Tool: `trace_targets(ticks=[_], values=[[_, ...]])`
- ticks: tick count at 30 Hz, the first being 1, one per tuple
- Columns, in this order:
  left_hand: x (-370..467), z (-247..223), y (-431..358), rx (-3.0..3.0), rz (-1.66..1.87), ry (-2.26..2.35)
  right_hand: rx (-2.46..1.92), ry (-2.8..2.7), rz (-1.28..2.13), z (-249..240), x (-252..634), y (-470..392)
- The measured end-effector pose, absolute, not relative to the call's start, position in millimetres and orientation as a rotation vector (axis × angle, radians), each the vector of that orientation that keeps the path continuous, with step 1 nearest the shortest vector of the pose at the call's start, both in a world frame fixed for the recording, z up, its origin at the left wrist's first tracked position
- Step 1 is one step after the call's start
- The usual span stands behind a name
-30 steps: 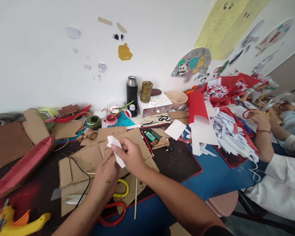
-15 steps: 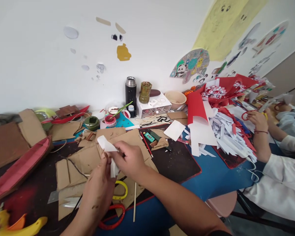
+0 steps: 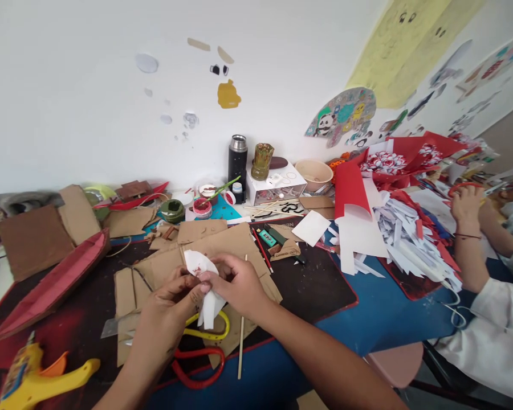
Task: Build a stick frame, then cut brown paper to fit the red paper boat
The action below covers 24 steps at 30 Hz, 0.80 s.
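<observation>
A crumpled white tissue with reddish-brown smudges is pinched between my two hands. My left hand, its fingers stained, grips the tissue from the left. My right hand closes on its right side, the thumb pressed on the smudged part. Below them lie scissors with yellow handles and others with red handles, partly hidden by my left arm. Flat cardboard pieces lie under and behind my hands. A thin wooden stick rests beside my right forearm.
On the left are a cardboard boat with a pink inside and a yellow glue gun. Paint pots, a black flask and a bowl line the wall. White paper strips and a co-worker's hand are at right.
The tissue has been turned and opened out, now showing reddish smudges. Both my hands have drawn closer together around it. The view has swung slightly left.
</observation>
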<state>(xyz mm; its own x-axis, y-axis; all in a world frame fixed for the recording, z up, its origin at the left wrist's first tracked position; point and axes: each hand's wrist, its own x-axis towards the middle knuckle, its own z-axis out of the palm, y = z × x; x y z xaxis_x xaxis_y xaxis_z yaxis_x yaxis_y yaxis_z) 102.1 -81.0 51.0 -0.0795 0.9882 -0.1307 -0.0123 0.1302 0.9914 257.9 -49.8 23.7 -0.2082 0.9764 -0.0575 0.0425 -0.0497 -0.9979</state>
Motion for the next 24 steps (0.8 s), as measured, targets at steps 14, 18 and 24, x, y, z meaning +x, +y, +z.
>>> trace_targets(ticks=[14,18,24], values=[[101,41,-78,0.593,1.105,1.229,-1.014,-1.512,1.368,35,278,-61],[102,35,-82,0.645,1.1,1.212,-1.063,-1.621,1.334,28,271,-63],[94,33,-95,0.707,1.041,1.264,-1.213,-1.706,1.163,25,277,-65]])
